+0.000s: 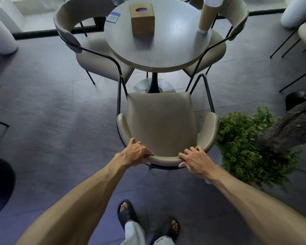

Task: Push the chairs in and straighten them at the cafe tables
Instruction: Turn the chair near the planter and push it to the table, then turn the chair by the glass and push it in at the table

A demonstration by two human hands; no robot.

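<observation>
A wooden tissue box [142, 19] stands near a blue card [113, 17].

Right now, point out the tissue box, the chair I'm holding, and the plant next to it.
tissue box [143, 25], head view, on its front face.
chair [160, 121], head view, middle of the seat.
plant [240, 147], head view, on its green leaves.
</observation>
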